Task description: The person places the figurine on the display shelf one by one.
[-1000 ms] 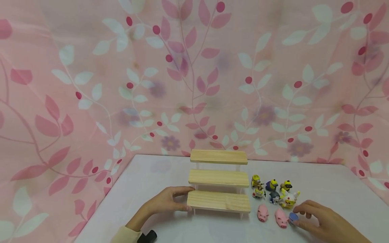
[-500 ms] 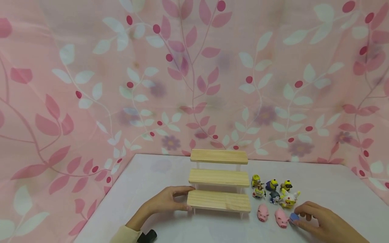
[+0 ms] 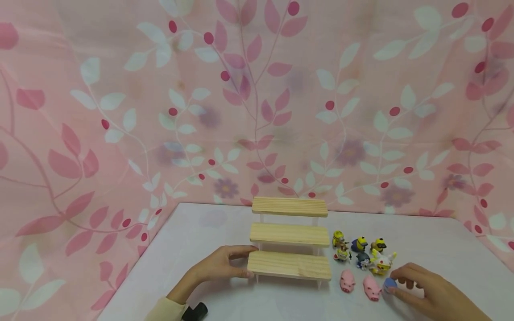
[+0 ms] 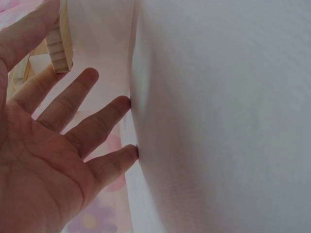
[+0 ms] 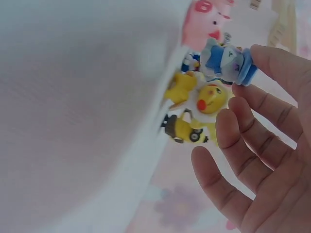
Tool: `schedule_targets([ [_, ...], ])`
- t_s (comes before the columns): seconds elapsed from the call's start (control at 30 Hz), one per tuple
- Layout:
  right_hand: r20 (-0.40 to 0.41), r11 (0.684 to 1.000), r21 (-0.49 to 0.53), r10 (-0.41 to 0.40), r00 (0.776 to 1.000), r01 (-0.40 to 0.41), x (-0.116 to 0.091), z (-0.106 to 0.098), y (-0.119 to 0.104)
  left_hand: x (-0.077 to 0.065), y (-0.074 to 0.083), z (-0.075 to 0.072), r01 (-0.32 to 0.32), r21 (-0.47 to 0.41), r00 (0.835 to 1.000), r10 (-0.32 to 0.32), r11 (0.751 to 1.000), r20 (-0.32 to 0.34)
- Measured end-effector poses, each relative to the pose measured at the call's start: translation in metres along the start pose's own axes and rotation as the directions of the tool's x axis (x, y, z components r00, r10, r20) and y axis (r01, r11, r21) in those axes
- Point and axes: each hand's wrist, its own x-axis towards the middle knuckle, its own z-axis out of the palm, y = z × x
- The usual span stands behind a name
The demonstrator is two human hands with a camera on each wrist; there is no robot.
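Observation:
A three-tier wooden display shelf [image 3: 289, 265] stands mid-table on clear supports. My left hand [image 3: 221, 265] pinches the left end of its lowest plank, thumb in front and index finger behind. In the left wrist view the plank end [image 4: 59, 52] lies between them, the other fingers spread. Between thumb and index finger, my right hand [image 3: 427, 287] pinches a small blue-and-white figurine [image 5: 228, 63]. Its other fingers are loosely bent. Just left of it lie two pink toy pigs [image 3: 372, 288]. A white-and-yellow figurine [image 3: 382, 262] stands behind the held one.
Several small yellow-capped figurines [image 3: 360, 244] are grouped right of the shelf, with a dark grey one [image 3: 363, 261] among them. A white cloth [image 3: 225, 303] covers the table. Pink leaf-patterned fabric [image 3: 257, 111] hangs behind the far edge.
My right hand has shifted slightly right with the blue figurine, widening the gap to the nearer pig. The left hand and the shelf have kept their places.

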Motion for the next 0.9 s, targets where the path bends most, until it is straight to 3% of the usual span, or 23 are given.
schedule_targets([
  [0.2,-0.073,0.998,-0.021,-0.062,0.995,0.06,-0.004,-0.004,-0.006,0.0,-0.001,0.0,0.001,-0.01,1.0,0.0,1.0,0.009],
  [0.33,-0.146,0.99,-0.044,-0.14,0.979,0.135,-0.003,-0.005,-0.016,0.0,-0.001,0.0,0.008,-0.027,1.0,-0.008,1.0,0.01],
  [0.43,-0.215,0.978,-0.067,-0.206,0.955,0.196,-0.001,-0.006,-0.027,0.0,-0.001,-0.001,0.002,-0.03,1.0,-0.001,1.0,0.012],
  [0.5,-0.274,0.965,-0.075,-0.262,0.925,0.251,0.001,-0.006,-0.035,0.0,0.0,-0.001,0.004,-0.031,1.0,-0.003,1.0,0.015],
  [0.67,-0.408,0.903,-0.096,-0.419,0.811,0.419,0.01,-0.006,-0.054,0.0,-0.001,-0.002,0.014,-0.032,1.0,-0.013,0.999,0.014],
  [0.77,-0.418,0.889,-0.081,-0.441,0.794,0.45,0.017,-0.007,-0.063,0.0,-0.002,-0.001,0.015,-0.032,1.0,-0.014,0.999,0.012],
  [0.9,-0.408,0.879,-0.054,-0.453,0.793,0.474,0.026,-0.008,-0.075,0.0,-0.001,-0.001,0.016,-0.041,1.0,-0.015,0.999,0.011],
])
